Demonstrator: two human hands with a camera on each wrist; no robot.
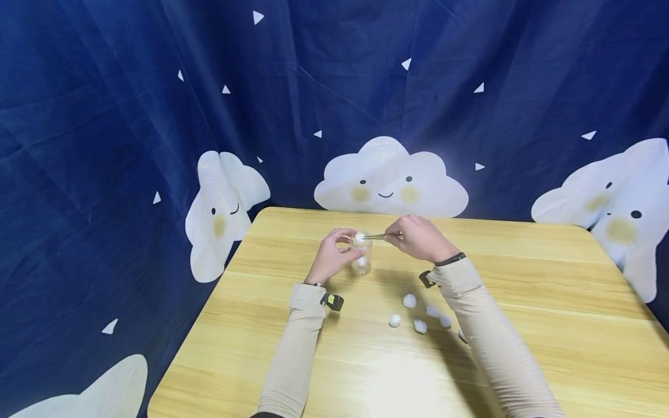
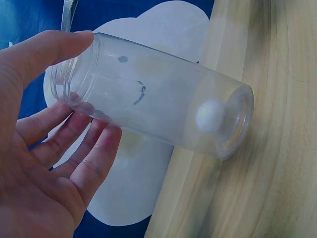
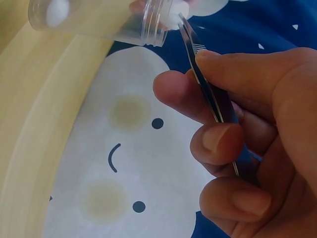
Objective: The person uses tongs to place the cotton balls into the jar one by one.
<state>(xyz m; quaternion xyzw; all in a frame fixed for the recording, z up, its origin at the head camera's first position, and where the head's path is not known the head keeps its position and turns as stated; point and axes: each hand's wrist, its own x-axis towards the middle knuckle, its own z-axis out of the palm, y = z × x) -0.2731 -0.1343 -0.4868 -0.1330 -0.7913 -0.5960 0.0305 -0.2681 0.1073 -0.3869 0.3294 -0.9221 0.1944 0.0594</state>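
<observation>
My left hand (image 1: 336, 255) grips a clear plastic jar (image 2: 148, 94) near its threaded mouth, thumb on one side and fingers on the other. Down at the jar's base lies one white cotton ball (image 2: 210, 115). My right hand (image 1: 420, 238) pinches metal tweezers (image 3: 204, 82) between thumb and fingers. At the tweezers' tips a second cotton ball (image 3: 178, 14) is right at the jar's mouth; how far in it sits I cannot tell. Whether the jar's base touches the table is also unclear.
Several loose cotton balls (image 1: 409, 301) are scattered on the wooden table (image 1: 251, 325), some beside and partly behind my right sleeve (image 1: 502, 342). A dark blue curtain (image 1: 355, 69) with white clouds hangs behind the table's far edge.
</observation>
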